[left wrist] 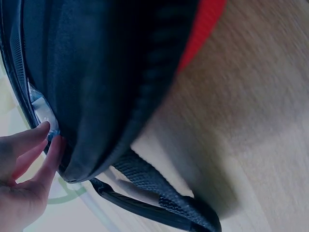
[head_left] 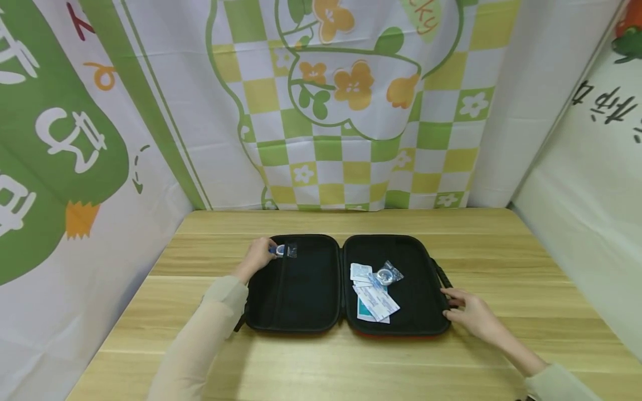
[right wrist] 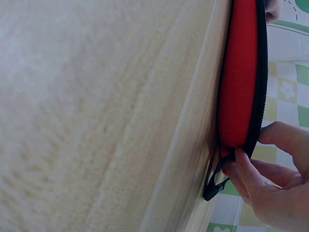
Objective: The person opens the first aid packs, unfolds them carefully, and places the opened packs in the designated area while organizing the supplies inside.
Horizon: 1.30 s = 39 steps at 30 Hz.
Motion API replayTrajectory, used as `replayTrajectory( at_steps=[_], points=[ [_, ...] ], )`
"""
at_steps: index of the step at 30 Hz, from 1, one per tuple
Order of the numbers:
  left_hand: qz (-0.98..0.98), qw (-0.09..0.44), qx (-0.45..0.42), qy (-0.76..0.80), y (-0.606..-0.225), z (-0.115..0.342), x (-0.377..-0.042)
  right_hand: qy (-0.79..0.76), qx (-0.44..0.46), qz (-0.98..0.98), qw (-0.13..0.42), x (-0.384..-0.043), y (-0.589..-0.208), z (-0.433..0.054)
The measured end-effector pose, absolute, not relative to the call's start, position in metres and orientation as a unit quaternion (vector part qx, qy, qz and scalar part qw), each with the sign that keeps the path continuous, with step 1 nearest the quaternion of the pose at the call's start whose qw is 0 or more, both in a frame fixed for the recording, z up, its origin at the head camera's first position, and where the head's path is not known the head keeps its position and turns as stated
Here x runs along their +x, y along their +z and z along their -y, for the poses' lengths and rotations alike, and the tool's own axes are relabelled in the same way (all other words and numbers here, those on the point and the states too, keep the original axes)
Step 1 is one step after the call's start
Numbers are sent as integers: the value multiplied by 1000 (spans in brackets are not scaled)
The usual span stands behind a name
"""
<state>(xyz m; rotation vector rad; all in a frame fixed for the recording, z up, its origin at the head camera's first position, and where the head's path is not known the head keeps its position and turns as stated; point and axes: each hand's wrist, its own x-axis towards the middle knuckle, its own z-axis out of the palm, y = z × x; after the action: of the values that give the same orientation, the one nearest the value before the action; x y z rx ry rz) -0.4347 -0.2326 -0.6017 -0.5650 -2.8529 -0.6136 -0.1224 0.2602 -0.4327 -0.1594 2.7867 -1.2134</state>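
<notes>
A black-lined zip case (head_left: 311, 289) with a red outer shell lies unfolded on the table. At its left half's far corner my left hand (head_left: 258, 257) pinches a small clear packet (head_left: 282, 250) with something white and round inside, partly behind the dark strap across that half. The left wrist view shows thumb and finger on this packet (left wrist: 44, 112). My right hand (head_left: 471, 313) holds the right half's outer rim, fingers against the red side (right wrist: 239, 87). In that half lie flat white and teal sachets (head_left: 376, 301) and a clear-wrapped white roll (head_left: 385, 276).
The case rests on a wood-grain table (head_left: 311, 367). A black carry handle (head_left: 442, 277) sticks out at the right side, and another handle (left wrist: 154, 198) shows below the left half. Printed cloth curtains (head_left: 346, 167) hang behind the table and at both sides.
</notes>
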Motion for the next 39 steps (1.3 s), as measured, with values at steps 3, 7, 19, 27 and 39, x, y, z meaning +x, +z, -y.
replayTrajectory(
  at_steps=[3,7,19,27,39],
  points=[
    [953,86,-184,-223,-621,237,-451,-401,-51,-913,46,-123,-433,-260],
    [952,85,-184,-229,-674,251,-498,-401,-54,-914,34,-123,-434,-259],
    [954,29,-151,-258,-739,257,-560,-396,-60,-916,25,-123,-433,-259],
    [943,-27,-95,-318,-718,245,-541,-399,-57,-915,36,-122,-432,-259],
    [803,-136,29,-580,-726,238,-546,-396,-58,-916,35,-123,-432,-259]
  ],
)
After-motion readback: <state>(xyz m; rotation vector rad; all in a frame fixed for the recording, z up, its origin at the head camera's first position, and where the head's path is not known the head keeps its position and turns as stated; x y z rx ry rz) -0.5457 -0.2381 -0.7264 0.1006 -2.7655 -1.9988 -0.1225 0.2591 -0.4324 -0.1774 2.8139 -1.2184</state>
